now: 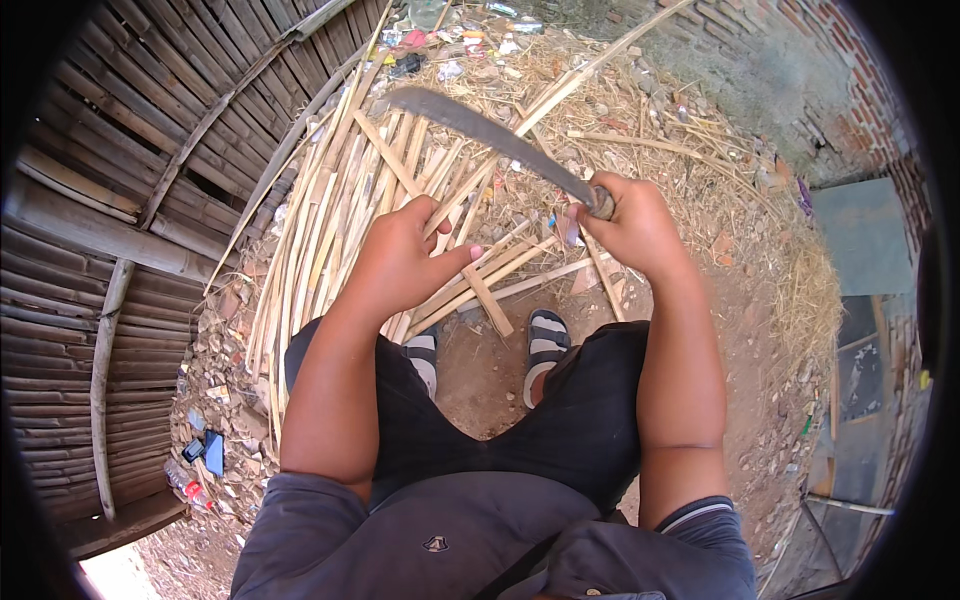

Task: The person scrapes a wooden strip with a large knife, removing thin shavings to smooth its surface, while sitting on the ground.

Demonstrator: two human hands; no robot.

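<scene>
My right hand is closed around the handle of a machete. Its long, dark, slightly curved blade points up and to the left, above the ground. My left hand is over a pile of split bamboo strips, thumb and fingers apart. One long bamboo strip runs from the upper right, behind the blade, down toward my left fingers; whether they touch it I cannot tell. Shorter bamboo pieces lie crossed between my hands, just ahead of my sandalled feet.
A bamboo-slat wall stands on the left, a weathered brick wall at the upper right. Dry straw and litter cover the ground ahead. A plastic bottle and a blue object lie at lower left. Grey panels lean at right.
</scene>
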